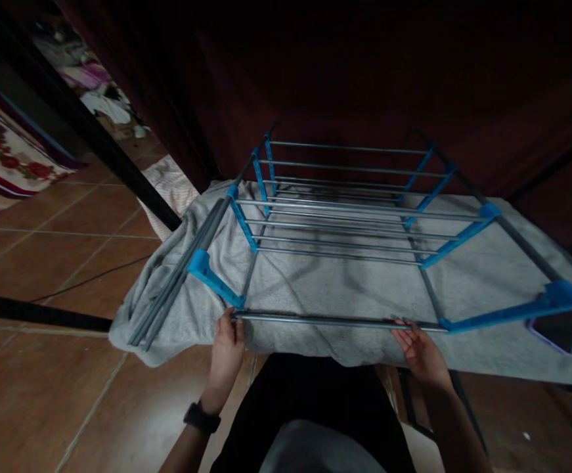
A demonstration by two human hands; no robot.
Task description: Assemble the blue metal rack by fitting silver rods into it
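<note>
A rack of grey metal rods [345, 227] and blue plastic brackets [217, 281] lies on a grey cloth in front of me. Along its near side runs a metal rod [315, 320]. My left hand [228, 341] pinches this rod at its left end, just below the near left bracket. Toward the other end, my right hand [418, 348] has its fingers on the same rod, close to the near right bracket [502, 316]. Whether the rod's ends sit inside the brackets, I cannot tell.
Several loose grey tubes [175, 279] lie on the cloth [364, 282] left of the rack. A phone [556, 330] rests partly under the near right bracket. Dark frame bars [88, 138] stand to the left, above a tiled floor [34, 256]. A dark red curtain [325, 85] hangs behind.
</note>
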